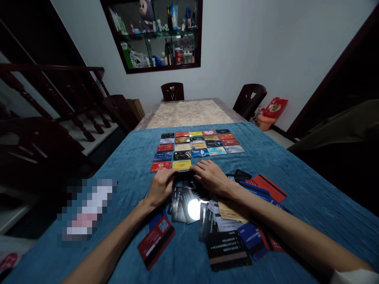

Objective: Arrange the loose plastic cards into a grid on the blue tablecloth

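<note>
Assorted cards lie flat in rows on the far side, the nearest row a red card left and a yellow card right. Nearer, loose cards overlap untidily, some showing dark stripes.

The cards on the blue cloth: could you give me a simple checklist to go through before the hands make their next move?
1. Laid-out cards set in rows: ok.
2. Red card and yellow card side by side in the nearest row: ok.
3. Loose cards nearer the person set apart from each other: not ok, many overlap.
4. Left hand and right hand both in view: ok, close to the yellow card's near edge.
5. What the dark item between the hands is: cannot tell, partly covered.
6. Loose cards free of glare: not ok, a bright reflection sits among them.
</note>
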The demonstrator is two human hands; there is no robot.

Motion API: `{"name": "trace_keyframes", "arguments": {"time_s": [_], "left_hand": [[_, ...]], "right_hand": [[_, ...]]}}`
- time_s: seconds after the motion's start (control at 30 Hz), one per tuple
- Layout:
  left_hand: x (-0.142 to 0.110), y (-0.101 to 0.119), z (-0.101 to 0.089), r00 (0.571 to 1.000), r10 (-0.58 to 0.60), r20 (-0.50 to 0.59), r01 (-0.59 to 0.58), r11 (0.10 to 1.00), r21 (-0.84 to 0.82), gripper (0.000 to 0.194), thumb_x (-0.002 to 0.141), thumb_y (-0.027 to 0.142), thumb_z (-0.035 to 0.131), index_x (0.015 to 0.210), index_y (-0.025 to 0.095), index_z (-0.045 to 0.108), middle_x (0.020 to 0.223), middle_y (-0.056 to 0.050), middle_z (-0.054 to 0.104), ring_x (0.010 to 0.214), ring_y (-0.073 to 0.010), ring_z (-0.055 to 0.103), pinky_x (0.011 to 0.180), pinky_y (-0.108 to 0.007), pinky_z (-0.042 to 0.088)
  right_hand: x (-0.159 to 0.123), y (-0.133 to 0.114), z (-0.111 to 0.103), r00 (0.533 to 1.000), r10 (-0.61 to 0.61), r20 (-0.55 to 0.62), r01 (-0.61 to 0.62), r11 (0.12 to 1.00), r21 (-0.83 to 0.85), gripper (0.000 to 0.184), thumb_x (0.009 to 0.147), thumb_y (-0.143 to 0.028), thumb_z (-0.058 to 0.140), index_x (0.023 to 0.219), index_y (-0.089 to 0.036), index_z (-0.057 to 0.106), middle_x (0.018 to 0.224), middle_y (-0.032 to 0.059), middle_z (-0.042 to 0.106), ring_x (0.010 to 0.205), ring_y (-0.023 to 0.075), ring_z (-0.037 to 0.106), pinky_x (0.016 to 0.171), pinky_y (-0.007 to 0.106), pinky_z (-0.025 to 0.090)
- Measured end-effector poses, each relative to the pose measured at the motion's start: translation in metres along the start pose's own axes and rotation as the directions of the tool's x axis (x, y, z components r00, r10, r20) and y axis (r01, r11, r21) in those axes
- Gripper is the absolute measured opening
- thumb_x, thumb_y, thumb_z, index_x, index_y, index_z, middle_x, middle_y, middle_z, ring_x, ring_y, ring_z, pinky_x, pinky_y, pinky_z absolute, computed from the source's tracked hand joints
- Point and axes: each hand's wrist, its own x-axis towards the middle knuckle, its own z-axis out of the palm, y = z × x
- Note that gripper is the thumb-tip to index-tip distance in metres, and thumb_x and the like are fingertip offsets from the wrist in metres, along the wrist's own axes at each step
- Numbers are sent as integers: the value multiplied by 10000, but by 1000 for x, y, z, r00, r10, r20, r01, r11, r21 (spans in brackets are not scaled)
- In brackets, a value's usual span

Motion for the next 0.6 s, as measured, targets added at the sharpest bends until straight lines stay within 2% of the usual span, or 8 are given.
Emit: {"name": "trace_keyframes", "arguments": {"time_s": [0.27,0.6], "left_hand": [[2,3,-2,996,-50,-73,46,997,-62,251,912,177,494,1071,199,687,998,-64,746,943,-203,694,875,-386,568],[2,5,-2,994,-36,-100,32,999,-40,242,931,199,483,1073,208,679,1011,-61,747,958,-204,695,873,-368,560]], "right_hand": [[0,-5,1,999,5,-45,-8,999,-52,421,862,-252,687,1242,-145,541,1161,139,628,1029,273,530,849,385,376],[-2,-3,5,983,-77,-167,61,993,-99,282,941,-169,493,1214,-125,551,1113,145,622,976,253,511,806,368,381]]}}
